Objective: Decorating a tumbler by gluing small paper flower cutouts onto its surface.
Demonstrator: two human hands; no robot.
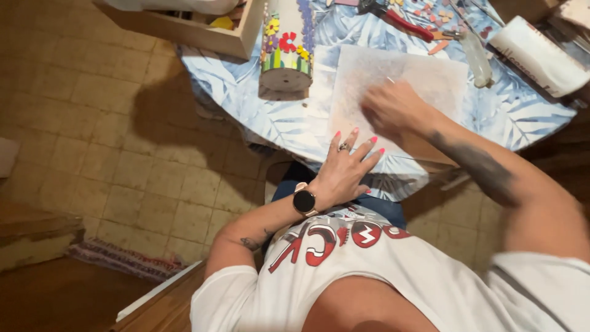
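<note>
While your left hand (345, 165) lies flat, fingers apart, on the desk (258, 104) | right hand (393, 109), blurred, fingers unreadable, rubs the sheet (430, 80) | mosaic cylinder (286, 46) looks part-tiled, loose tiles (436, 18) left.

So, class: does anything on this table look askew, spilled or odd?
Small coloured tile pieces lie scattered loose near red-handled pliers. The board under the blurred right hand sits tilted. The left hand rests flat at the table edge.

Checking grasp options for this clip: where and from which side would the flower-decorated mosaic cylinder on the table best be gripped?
Probably around the mosaic cylinder's round side wall, near the middle, coming from the left where the blue leaf-print tablecloth is bare. It stands upright, so fingers can wrap the curve. The wooden box crowds its far left; the pale sheet lies on its right.
</note>
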